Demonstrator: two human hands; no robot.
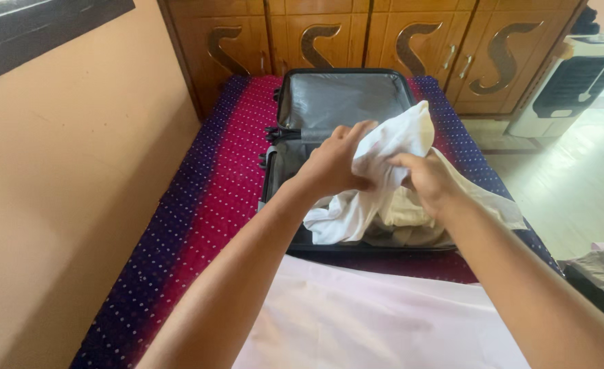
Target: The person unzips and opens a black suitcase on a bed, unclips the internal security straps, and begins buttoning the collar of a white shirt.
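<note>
from the head camera: both hands bunch a white cloth (pixel 390 154) above the open black suitcase (pixel 295 137) on the dotted pink and blue bedspread (pixel 206 205). left hand (pixel 332 164) fingers curl tight into the fabric; right hand (pixel 428 181) pinches it too. brown wooden cupboards (pixel 356 34) stand behind.

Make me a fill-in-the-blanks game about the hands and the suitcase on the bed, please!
1. Both the left hand and the right hand grip a crumpled ____ cloth.
2. The black hard-shell suitcase lies ____ on the bed.
3. The dotted bedspread is blue and ____.
4. Behind the bed stands a ____ wardrobe.

Missing words: white; open; pink; wooden
</note>
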